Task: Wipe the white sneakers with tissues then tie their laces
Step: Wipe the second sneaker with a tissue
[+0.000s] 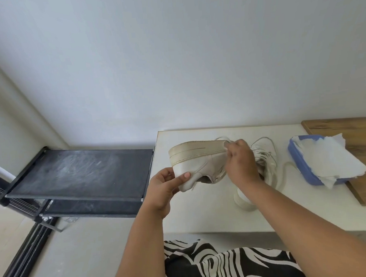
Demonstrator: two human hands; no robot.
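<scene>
The sneaker (197, 159) looked like smooth, matt off-white leather with a stitched rubbery sole. Thin crumpled paper tissues (329, 159) lay in a smooth blue plastic tray (301, 165). The board (353, 132) showed matt wood grain; the rack (79, 174) had dusty black cloth on metal bars.

— How many sneakers?
— Two: one white sneaker (197, 159) lifted with its sole up, and a second sneaker (265, 165) lying on the surface (204, 218).
— Hands?
— Two, a left hand (163, 185) and a right hand (241, 161).
— Anything else?
— One blue tissue box (306, 169), one wooden board (353, 136), one black shoe rack (79, 176) with two shelves showing.
</scene>
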